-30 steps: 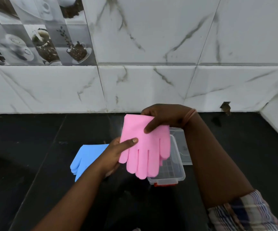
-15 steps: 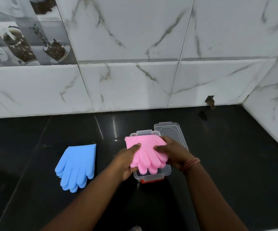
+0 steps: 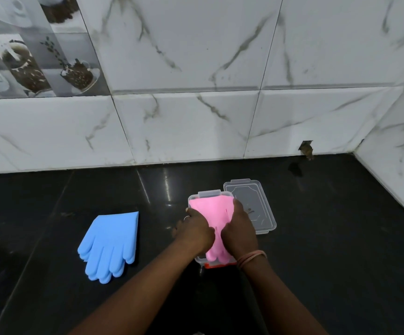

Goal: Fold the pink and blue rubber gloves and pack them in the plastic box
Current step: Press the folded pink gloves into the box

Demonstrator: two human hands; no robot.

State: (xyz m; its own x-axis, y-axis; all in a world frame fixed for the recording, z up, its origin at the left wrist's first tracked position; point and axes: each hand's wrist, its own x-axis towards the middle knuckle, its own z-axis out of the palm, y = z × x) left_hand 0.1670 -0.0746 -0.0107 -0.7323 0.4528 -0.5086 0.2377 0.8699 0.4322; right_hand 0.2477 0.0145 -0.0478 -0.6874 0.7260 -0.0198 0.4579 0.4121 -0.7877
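Observation:
The pink gloves (image 3: 212, 211) lie inside the clear plastic box (image 3: 208, 193) on the black counter, their fingers reaching the near end above an orange clip. My left hand (image 3: 196, 229) and my right hand (image 3: 239, 228) both rest on top of them, fingers curled onto the rubber, pressing it down into the box. The blue gloves (image 3: 110, 244) lie stacked flat on the counter to the left, fingers pointing toward me, untouched.
The box's clear lid (image 3: 250, 205) lies flat on the counter just right of the box. A white marble-tile wall runs along the back and turns forward at the right corner. A small hole (image 3: 306, 148) sits in the wall base.
The pink gloves went from being held up in the air to lying in the box. Both hands came down with them and now press on them.

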